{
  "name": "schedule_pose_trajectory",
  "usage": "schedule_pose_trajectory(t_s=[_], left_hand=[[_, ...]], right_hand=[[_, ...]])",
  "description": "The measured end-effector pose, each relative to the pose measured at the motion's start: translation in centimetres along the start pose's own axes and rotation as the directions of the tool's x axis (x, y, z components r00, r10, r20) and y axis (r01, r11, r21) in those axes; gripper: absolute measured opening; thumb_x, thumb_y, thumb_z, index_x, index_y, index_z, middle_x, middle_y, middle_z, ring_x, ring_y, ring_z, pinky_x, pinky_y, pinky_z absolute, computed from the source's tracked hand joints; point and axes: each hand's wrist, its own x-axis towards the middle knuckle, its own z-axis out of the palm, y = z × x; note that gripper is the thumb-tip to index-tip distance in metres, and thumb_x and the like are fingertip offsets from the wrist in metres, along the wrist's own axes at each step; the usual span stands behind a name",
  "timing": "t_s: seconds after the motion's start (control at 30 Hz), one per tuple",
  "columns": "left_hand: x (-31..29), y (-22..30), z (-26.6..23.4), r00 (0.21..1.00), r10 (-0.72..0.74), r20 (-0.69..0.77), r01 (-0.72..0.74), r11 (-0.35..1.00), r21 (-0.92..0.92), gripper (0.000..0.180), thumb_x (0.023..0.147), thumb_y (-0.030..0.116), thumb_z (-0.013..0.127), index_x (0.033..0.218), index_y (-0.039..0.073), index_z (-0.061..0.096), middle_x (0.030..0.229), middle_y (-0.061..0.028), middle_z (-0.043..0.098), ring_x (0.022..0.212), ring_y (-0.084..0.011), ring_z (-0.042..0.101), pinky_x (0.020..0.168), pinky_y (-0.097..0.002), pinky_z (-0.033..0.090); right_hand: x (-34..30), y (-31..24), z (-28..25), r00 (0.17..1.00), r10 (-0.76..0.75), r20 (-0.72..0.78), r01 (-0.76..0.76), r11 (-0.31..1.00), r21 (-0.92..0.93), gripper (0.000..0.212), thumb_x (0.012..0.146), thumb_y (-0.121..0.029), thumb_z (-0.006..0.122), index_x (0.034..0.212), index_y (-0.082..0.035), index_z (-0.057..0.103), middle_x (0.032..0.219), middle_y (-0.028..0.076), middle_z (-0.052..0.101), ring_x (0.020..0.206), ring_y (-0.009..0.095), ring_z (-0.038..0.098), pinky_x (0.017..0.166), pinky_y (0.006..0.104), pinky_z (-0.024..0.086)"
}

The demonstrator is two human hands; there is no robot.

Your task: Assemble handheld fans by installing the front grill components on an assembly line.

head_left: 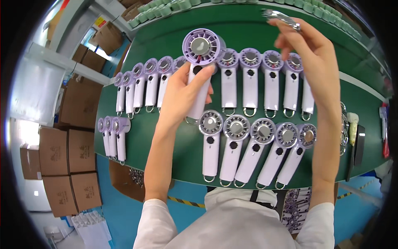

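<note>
My left hand [186, 91] is wrapped round the pale purple handle of a handheld fan [201, 46], lifted above the green table with its round bladed head facing up. Raised at the far right, my right hand [309, 43] pinches a shiny silver curved piece [284, 20]; it is somewhat blurred, and its exact kind is unclear. Behind and below the hands lie more fans of the same sort. One row [251, 83] runs across the middle of the table, another group [236, 153] lies nearer to me, and a few [118, 137] rest at the left edge. Most show a metal loop at the handle's end.
Pale green round pieces [182, 5] line the table's far edge. On the right are silver rings or chain [344, 128], a yellowish-handled tool [353, 124] and a black bar [360, 145]. Cardboard boxes [58, 153] stack at the left; an open box [120, 176] with metal bits sits below.
</note>
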Motion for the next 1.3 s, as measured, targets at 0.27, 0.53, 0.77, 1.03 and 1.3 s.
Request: schedule_pose_trajectory(t_s=[0.27, 0.53, 0.77, 1.03, 1.3], left_hand=[[2.0, 2.3, 5.8, 0.965, -0.027, 0.259, 0.065, 0.988, -0.137, 0.039, 0.093, 0.026, 0.071, 0.115, -0.003, 0.056, 0.082, -0.0143, 0.070, 0.068, -0.0228, 0.072, 0.060, -0.0319, 0.060], [3.5, 0.7, 6.8, 0.932, -0.045, 0.359, 0.114, 0.978, -0.173, 0.037, 0.097, 0.023, 0.065, 0.121, -0.003, 0.055, 0.106, -0.0201, 0.072, 0.082, -0.0244, 0.074, 0.071, -0.0325, 0.061], [3.7, 0.4, 4.8, 0.895, -0.048, 0.443, 0.132, 0.978, -0.160, 0.041, 0.101, 0.030, 0.058, 0.124, -0.004, 0.055, 0.111, -0.0210, 0.071, 0.086, -0.0238, 0.074, 0.070, -0.0314, 0.061], [2.3, 0.6, 5.3, 0.921, 0.071, 0.384, -0.005, 0.985, -0.171, 0.043, 0.095, 0.025, 0.068, 0.128, 0.001, 0.054, 0.097, -0.0086, 0.069, 0.079, -0.0147, 0.067, 0.072, -0.0277, 0.055], [1.8, 0.7, 6.1, 0.954, 0.075, 0.290, -0.038, 0.991, -0.131, 0.045, 0.088, 0.028, 0.076, 0.117, 0.000, 0.057, 0.086, -0.0033, 0.064, 0.069, -0.0087, 0.061, 0.060, -0.0255, 0.049]], right_hand=[[-0.8, 1.3, 2.2, 0.996, 0.024, -0.081, -0.020, 0.998, 0.051, 0.045, 0.090, -0.018, 0.073, 0.132, -0.005, 0.061, 0.128, 0.008, 0.063, 0.108, 0.014, 0.061, 0.092, 0.0295, 0.051], [-0.8, 3.4, 1.5, 0.990, 0.042, -0.137, -0.050, 0.997, -0.053, 0.046, 0.087, -0.018, 0.076, 0.131, -0.010, 0.063, 0.127, 0.006, 0.063, 0.107, 0.015, 0.060, 0.090, 0.0311, 0.053], [-0.2, 0.8, 2.9, 0.966, 0.217, -0.143, -0.193, 0.967, 0.167, 0.049, 0.090, -0.002, 0.071, 0.136, 0.000, 0.053, 0.130, 0.010, 0.056, 0.102, 0.011, 0.055, 0.082, 0.0231, 0.054], [-0.1, -0.5, 2.1, 0.970, 0.237, -0.049, -0.218, 0.944, 0.248, 0.057, 0.089, 0.001, 0.070, 0.141, 0.001, 0.047, 0.137, 0.011, 0.053, 0.115, 0.015, 0.053, 0.096, 0.0273, 0.048], [-0.7, -0.2, 0.6, 0.980, 0.198, -0.011, -0.191, 0.959, 0.211, 0.059, 0.087, 0.002, 0.071, 0.141, 0.001, 0.046, 0.137, 0.011, 0.052, 0.119, 0.016, 0.052, 0.100, 0.0291, 0.045]])
